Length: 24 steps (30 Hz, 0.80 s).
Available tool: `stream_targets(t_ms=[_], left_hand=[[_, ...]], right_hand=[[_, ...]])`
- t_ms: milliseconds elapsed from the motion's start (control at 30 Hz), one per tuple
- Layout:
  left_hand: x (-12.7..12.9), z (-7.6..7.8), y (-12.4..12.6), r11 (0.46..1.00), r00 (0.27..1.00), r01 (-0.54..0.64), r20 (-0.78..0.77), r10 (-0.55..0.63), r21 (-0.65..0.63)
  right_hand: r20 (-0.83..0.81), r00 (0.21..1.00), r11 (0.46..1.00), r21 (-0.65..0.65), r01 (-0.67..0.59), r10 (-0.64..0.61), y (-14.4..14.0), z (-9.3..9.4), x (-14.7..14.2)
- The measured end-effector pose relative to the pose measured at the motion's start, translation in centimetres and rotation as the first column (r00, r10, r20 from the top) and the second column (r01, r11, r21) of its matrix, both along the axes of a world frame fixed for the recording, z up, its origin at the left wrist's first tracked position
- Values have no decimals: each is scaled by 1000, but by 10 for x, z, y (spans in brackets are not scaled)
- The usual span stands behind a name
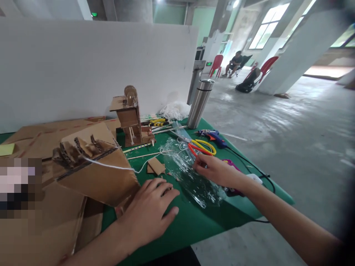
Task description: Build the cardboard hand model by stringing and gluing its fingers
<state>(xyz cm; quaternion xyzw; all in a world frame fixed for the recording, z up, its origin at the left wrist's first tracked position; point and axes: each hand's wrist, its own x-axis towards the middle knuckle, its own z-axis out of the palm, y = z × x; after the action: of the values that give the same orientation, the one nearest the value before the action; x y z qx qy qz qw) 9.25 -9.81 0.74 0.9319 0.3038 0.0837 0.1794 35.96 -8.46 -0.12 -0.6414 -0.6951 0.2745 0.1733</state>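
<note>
My right hand (212, 169) has its fingers curled at the orange loop of a pair of scissors (203, 146), whose other loop is yellow. The scissors lie over crumpled clear plastic film (191, 181), blades pointing away from me. My left hand (155, 208) rests palm down with its fingers apart, beside a cardboard box (102, 181) with ridged cardboard discs on top. A white string (116, 167) runs from those discs across the table. Two small cardboard pieces (156, 166) lie just beyond my left fingertips.
A cardboard model (130, 120) stands at the back, with pliers (159, 122) and sticks beside it. A steel flask (200, 105) and a blue glue gun (212, 136) with a black cord stand or lie near the green table's right edge. Cardboard sheets (33, 136) cover the left side.
</note>
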Motion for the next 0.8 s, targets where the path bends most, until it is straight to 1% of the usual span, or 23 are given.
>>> stream_targets(t_ms=[67, 133, 233, 333, 400, 433, 600, 700, 800], left_hand=[[8, 2, -1, 1000, 1000, 6, -7, -6, -18], [15, 3, -2, 1000, 1000, 5, -12, -5, -21], [24, 5, -3, 1000, 1000, -11, -12, 11, 15], [31, 6, -3, 999, 1000, -3, -6, 4, 46], [36, 6, -4, 999, 1000, 22, 6, -23, 41], [39, 5, -4, 998, 999, 43, 16, -44, 35], [56, -4, -12, 983, 982, 183, 42, -182, -3], [67, -8, -18, 970, 969, 244, 26, -244, -1], [74, -12, -22, 966, 966, 258, -20, -257, 12]], right_hand=[[-110, 994, 999, -31, -10, 7, 0, 4, 1], [-300, 954, 996, -85, -26, 0, -3, 9, 3], [-556, 830, 989, -139, -44, -41, -13, 19, 7], [-696, 712, 983, -179, -49, -91, -29, 28, 14], [-737, 663, 972, -229, -57, -135, -41, 31, 20], [-742, 652, 965, -254, -61, -154, -47, 31, 23], [-702, 689, 946, -314, -73, -180, -69, 24, 42], [-679, 699, 939, -343, -28, -227, -78, 19, 53], [-678, 682, 938, -344, 34, -273, -84, 13, 63]])
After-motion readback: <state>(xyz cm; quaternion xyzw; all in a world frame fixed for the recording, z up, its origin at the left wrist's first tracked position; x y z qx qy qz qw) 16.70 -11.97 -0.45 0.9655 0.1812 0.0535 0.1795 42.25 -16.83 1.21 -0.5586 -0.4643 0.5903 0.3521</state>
